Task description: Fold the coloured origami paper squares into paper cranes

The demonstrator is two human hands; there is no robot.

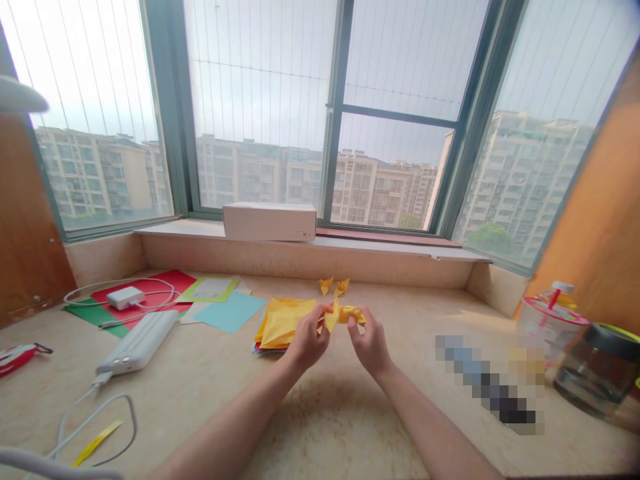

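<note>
Both hands meet over the stone counter and pinch one small folded yellow paper piece (344, 315). My left hand (309, 341) grips its left end with fingers closed. At the right end, my right hand (369, 345) pinches it between thumb and fingers. Just behind my left hand lies a stack of coloured paper sheets (281, 321) with a yellow sheet on top. Two small folded yellow paper bits (333, 286) rest farther back near the window ledge.
A white power bank (139, 341) with cables, a white charger (125, 297) and red, green and blue sheets (227, 310) lie left. A white box (269, 221) sits on the sill. A lidded cup (549, 320) and a glass jar (596, 370) stand right.
</note>
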